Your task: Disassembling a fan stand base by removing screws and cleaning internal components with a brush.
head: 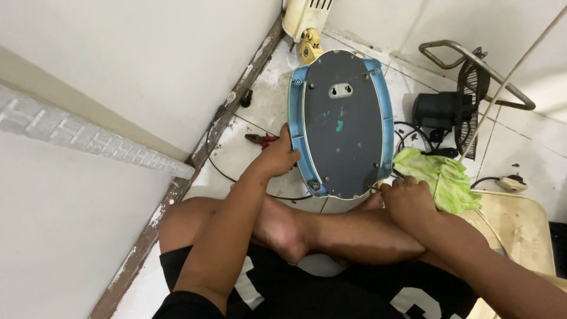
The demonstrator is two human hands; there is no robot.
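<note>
An oval appliance base (341, 121) with a dark grey underside and a light blue rim stands tilted on the white tiled floor in front of my crossed legs. My left hand (277, 155) grips its left rim near the lower corner. My right hand (406, 198) rests closed at the base's lower right corner, beside a green cloth (442, 174); whether it holds a small tool or the cloth is hidden.
Red-handled pliers (261, 139) lie on the floor left of the base. A small black fan with a metal stand (458, 103) sits at right, with black cables (407, 133) and a white plug socket (512, 183). A white wall (147, 71) runs along the left.
</note>
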